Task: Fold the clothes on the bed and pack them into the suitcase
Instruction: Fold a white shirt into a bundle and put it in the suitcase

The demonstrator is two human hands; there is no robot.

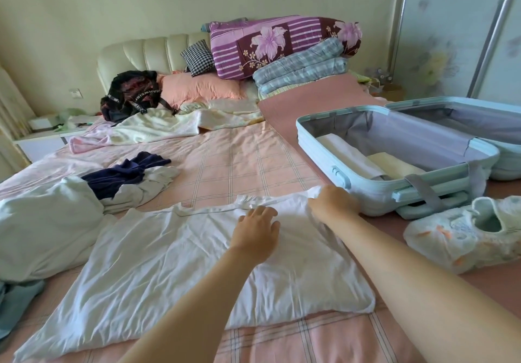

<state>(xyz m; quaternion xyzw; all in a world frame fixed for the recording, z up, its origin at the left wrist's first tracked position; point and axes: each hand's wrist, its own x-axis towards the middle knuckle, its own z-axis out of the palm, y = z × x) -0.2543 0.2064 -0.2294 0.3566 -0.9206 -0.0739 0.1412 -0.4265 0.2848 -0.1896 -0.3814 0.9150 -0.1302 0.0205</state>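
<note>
My left hand [256, 233] lies flat with fingers spread on the white T-shirt [169, 250], which is laid out on the bed [239, 159]. My right hand [332, 202] pinches its shoulder edge, just beside the open suitcase [380, 190]. A sneaker [465, 235] sits near my right forearm. Crumpled navy and white clothes [127, 176] lie to the left. The strap lettering on the black backpack [132, 92] is too blurred to read.

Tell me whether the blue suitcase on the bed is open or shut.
Open. The suitcase lies flat with its lid swung back, grey lining exposed, and folded clothes visible in the near half.
</note>
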